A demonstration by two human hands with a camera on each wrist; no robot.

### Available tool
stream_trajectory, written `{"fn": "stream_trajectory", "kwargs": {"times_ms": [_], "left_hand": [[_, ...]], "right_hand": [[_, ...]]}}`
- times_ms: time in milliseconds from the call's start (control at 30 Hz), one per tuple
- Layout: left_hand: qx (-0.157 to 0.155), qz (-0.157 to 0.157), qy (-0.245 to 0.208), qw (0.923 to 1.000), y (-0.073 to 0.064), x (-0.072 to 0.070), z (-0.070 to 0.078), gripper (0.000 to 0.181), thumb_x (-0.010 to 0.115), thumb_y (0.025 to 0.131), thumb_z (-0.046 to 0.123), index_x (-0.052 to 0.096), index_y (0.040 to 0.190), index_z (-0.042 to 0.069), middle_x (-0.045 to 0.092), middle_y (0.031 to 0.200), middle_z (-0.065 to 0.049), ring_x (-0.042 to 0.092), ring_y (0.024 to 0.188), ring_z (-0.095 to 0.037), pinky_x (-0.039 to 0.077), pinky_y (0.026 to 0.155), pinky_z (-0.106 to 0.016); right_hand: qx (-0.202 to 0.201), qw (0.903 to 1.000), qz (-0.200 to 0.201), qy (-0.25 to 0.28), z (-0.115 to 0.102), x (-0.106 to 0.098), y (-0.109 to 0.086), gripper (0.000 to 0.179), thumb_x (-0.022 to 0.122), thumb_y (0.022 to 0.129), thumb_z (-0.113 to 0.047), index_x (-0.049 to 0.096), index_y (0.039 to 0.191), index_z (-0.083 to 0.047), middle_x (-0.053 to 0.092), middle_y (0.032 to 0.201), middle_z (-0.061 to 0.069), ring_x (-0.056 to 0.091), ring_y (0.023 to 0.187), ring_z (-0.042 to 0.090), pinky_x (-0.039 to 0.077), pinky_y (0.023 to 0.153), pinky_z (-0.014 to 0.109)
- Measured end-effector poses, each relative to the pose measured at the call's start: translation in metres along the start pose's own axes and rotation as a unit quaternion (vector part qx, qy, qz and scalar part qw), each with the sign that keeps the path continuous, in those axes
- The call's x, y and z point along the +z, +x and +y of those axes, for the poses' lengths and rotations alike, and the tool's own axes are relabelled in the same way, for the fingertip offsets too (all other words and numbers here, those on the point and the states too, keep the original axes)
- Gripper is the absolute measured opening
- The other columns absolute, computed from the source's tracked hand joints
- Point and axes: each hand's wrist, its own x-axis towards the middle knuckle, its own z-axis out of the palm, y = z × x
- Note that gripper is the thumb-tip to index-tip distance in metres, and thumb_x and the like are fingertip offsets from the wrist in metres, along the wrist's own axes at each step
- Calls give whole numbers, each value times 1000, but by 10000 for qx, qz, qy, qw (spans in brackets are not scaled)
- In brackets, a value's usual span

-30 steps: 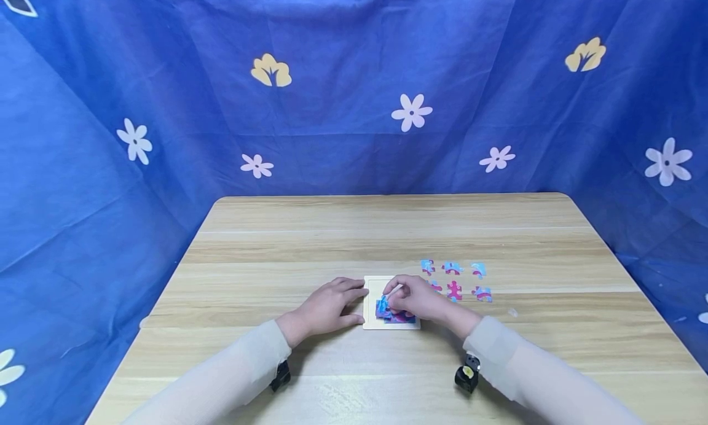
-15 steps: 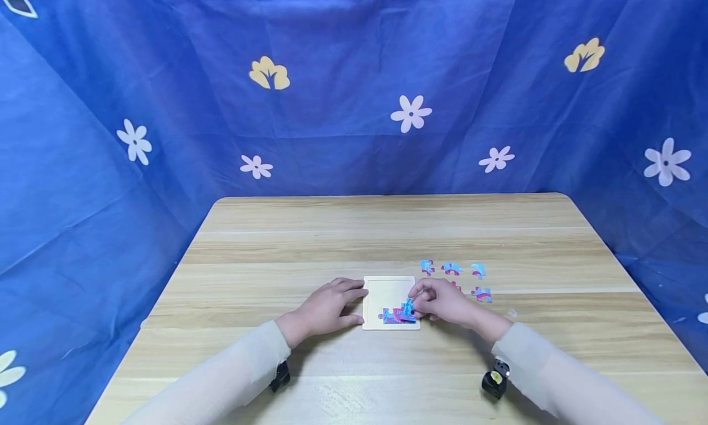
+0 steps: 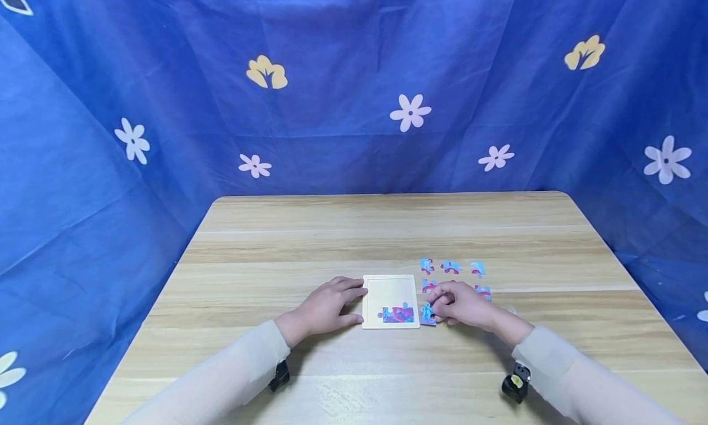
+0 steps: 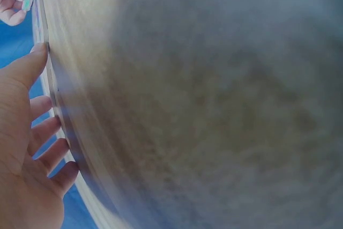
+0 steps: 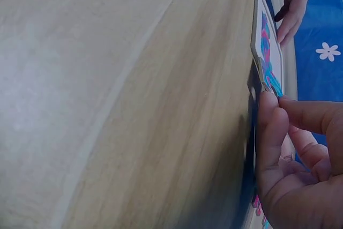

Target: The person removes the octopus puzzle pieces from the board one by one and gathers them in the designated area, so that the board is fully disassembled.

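Observation:
My right hand (image 3: 455, 303) pinches a blue jigsaw piece (image 3: 427, 314) between thumb and fingertips, just off the right edge of a cream puzzle tray (image 3: 389, 279). In the right wrist view the held piece (image 5: 271, 83) is tilted against the tray's side. Inside the tray, joined blue and pink jigsaw pieces (image 3: 398, 315) lie along the lower edge toward the right. My left hand (image 3: 326, 308) touches the tray's left edge with spread fingers; in the left wrist view its thumb and fingertips (image 4: 65, 176) rest along that edge.
Several loose jigsaw pieces, among them a blue and pink one (image 3: 451, 267), lie in rows right of the tray; my right hand partly covers the nearer row. The wooden table (image 3: 332, 234) ends at a blue flowered cloth (image 3: 354, 105).
My right hand has moved right with the pinched jigsaw piece, from above the tray to just beyond its right edge. The joined pieces are uncovered. My left hand has stayed at the tray's edge.

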Motion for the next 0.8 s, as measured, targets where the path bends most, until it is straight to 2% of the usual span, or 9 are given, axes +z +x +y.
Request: {"fn": "stream_trajectory", "kwargs": {"times_ms": [400, 633, 800], "left_hand": [[-8, -11, 3, 10000, 0, -1, 0, 61, 68, 85, 46, 57, 132, 8, 49, 139, -11, 45, 127, -27, 34, 107, -40], [7, -7, -29, 10000, 1, -1, 1, 61, 68, 85, 45, 57, 132, 8, 49, 139, -11, 45, 126, -27, 35, 106, -41], [21, 2, -42, 10000, 0, -1, 1, 60, 68, 85, 44, 57, 131, 8, 49, 138, -12, 45, 126, -27, 35, 106, -41]], "right_hand": [[110, 9999, 67, -98, -1, 0, -1, 15, 61, 87, 4, 61, 102, 4, 60, 81, 7, 64, 71, 19, 53, 59, 32], [190, 9991, 247, -273, -3, 0, -1, 14, 63, 86, 3, 62, 101, 2, 60, 81, 7, 63, 70, 18, 54, 58, 32], [28, 9994, 226, -277, -6, 2, 1, 16, 65, 85, 2, 62, 101, 3, 60, 83, 8, 60, 71, 19, 54, 59, 31]]}}
